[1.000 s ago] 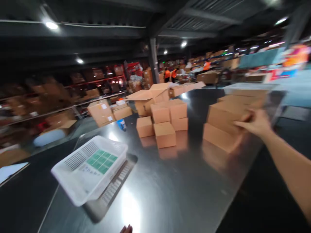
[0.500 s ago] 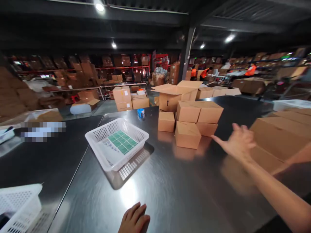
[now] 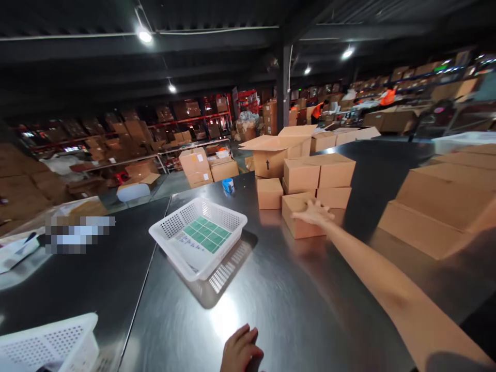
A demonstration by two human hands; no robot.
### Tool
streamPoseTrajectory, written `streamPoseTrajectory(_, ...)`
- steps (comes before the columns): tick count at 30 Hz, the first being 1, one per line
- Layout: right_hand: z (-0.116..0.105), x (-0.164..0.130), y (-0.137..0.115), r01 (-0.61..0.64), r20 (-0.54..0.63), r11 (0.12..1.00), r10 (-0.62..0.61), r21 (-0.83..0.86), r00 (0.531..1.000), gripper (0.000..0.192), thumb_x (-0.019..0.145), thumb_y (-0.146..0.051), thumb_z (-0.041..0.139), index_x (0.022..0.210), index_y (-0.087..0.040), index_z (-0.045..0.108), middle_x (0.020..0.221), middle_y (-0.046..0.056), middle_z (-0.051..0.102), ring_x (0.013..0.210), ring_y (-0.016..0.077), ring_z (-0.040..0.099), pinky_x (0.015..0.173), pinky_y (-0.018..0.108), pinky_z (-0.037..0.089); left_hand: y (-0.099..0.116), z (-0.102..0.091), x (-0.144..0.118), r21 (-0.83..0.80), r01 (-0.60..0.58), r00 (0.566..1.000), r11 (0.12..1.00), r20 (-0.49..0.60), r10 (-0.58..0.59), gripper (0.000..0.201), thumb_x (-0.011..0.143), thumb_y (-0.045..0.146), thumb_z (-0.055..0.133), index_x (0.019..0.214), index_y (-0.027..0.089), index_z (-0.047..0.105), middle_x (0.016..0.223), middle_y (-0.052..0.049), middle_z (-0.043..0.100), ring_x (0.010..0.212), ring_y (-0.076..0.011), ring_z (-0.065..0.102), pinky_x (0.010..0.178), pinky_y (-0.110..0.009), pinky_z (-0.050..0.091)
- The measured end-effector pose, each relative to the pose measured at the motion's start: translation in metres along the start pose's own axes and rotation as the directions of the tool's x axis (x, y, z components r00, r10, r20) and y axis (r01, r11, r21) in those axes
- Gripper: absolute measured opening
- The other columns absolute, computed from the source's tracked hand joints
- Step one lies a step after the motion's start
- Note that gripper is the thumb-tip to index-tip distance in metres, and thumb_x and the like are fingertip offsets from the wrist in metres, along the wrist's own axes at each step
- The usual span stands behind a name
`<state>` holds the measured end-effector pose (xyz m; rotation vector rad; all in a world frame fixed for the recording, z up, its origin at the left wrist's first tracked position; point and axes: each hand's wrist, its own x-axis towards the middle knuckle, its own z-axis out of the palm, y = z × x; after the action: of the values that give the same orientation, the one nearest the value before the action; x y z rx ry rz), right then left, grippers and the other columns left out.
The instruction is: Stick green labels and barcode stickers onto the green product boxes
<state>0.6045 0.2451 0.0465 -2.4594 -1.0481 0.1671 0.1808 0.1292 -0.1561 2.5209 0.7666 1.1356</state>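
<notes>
Since half a second ago, the right hand has swung left over the small front carton, fingers spread; whether they touch its top I can't tell. I'd keep pressure even, clear of the stacked cartons just beyond. Nearer me, the left hand, fingers loosely bent, shows nothing held above the tabletop.

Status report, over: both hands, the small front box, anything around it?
Right hand spread at the front box, hold unclear. Left hand low, fingers loosely bent. Front box on the table; stacked boxes close behind, white basket off left.
</notes>
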Motion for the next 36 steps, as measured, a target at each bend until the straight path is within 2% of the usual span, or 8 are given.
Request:
streamPoseTrajectory(7,-0.005,-0.087,0.053,0.128,0.045,0.969,-0.141,0.212,0.989,0.09,0.069,-0.055,0.066,0.15,-0.029,0.037,0.137,0.012,0.057,0.123,0.0356,0.054,0.098,0.051,0.047,0.005,-0.013,-0.005,-0.072,-0.022,0.999,0.997,0.031,0.024,0.024,0.085,0.038,0.06,0.106,0.029,0.067,0.125,-0.01,0.071,0.122,-0.0315,0.063,0.09,-0.05,0.06)
streamPoseTrajectory(11,-0.012,-0.119,0.087,-0.014,0.092,0.959,-0.012,0.283,0.996,0.058,0.093,-0.05,0.024,0.129,-0.023,0.06,0.103,0.014,0.073,0.091,0.035,0.068,0.075,0.057,0.054,0.027,-0.035,0.004,-0.062,0.055,0.987,0.997,0.155,-0.044,0.033,0.083,0.029,0.064,0.116,0.026,0.066,0.133,-0.012,0.066,0.127,-0.032,0.059,0.095,-0.051,0.058)
streamPoseTrajectory(15,-0.04,-0.137,0.114,-0.089,-0.022,0.955,0.1,0.284,0.995,0.057,0.088,-0.052,0.04,0.127,-0.018,0.06,0.124,0.02,0.065,0.11,0.0394,0.062,0.092,0.059,0.048,0.037,-0.042,0.009,-0.011,0.06,0.978,0.998,0.202,-0.057,0.036,0.085,0.032,0.064,0.12,0.024,0.065,0.135,-0.014,0.064,0.129,-0.0327,0.057,0.097,-0.052,0.056)
streamPoseTrajectory(19,-0.056,-0.179,0.091,0.129,-0.196,0.973,-0.091,0.192,0.976,0.072,0.083,-0.057,0.051,0.142,-0.015,0.047,0.143,0.022,0.05,0.131,0.039,0.048,0.109,0.055,0.037,0.042,-0.04,0.012,0.045,0.051,0.969,0.998,0.241,-0.06,0.039,0.085,0.036,0.066,0.12,0.021,0.064,0.133,-0.016,0.064,0.128,-0.0348,0.057,0.097,-0.056,0.055)
streamPoseTrajectory(25,0.003,-0.265,0.018,0.487,-0.079,0.866,-0.496,-0.112,0.865,0.084,0.068,-0.067,0.067,0.141,-0.029,0.051,0.158,0.017,0.034,0.142,0.0507,0.024,0.099,0.081,0.023,0.049,-0.042,0.008,0.076,0.062,0.966,0.995,0.245,-0.079,0.041,0.084,0.032,0.065,0.124,0.019,0.062,0.134,-0.017,0.063,0.13,-0.0346,0.055,0.1,-0.057,0.053)
streamPoseTrajectory(29,0.015,-0.248,0.026,0.444,-0.134,0.893,-0.449,-0.072,0.883,0.051,0.081,-0.052,0.056,0.126,-0.029,0.065,0.142,0.013,0.055,0.133,0.0458,0.04,0.096,0.076,0.032,0.052,-0.047,0.003,0.064,0.093,0.963,0.994,0.247,-0.106,0.041,0.086,0.03,0.063,0.125,0.018,0.061,0.135,-0.018,0.062,0.131,-0.0334,0.055,0.1,-0.055,0.054)
streamPoseTrajectory(33,-0.021,-0.183,0.067,0.279,-0.125,0.941,-0.258,0.191,0.958,0.048,0.087,-0.049,0.047,0.123,-0.026,0.067,0.13,0.01,0.064,0.124,0.0356,0.054,0.103,0.057,0.042,0.049,-0.046,0.006,0.048,0.107,0.957,0.993,0.268,-0.116,0.037,0.085,0.031,0.064,0.12,0.02,0.064,0.131,-0.017,0.064,0.128,-0.0342,0.056,0.1,-0.057,0.053)
streamPoseTrajectory(36,-0.055,-0.149,0.091,0.015,-0.211,0.999,-0.004,0.052,0.978,0.065,0.082,-0.053,0.053,0.14,-0.024,0.053,0.143,0.014,0.053,0.13,0.0442,0.045,0.101,0.071,0.036,0.045,-0.04,0.008,0.037,0.107,0.966,0.994,0.233,-0.113,0.036,0.085,0.031,0.064,0.12,0.022,0.064,0.128,-0.015,0.066,0.123,-0.0333,0.059,0.097,-0.056,0.054)
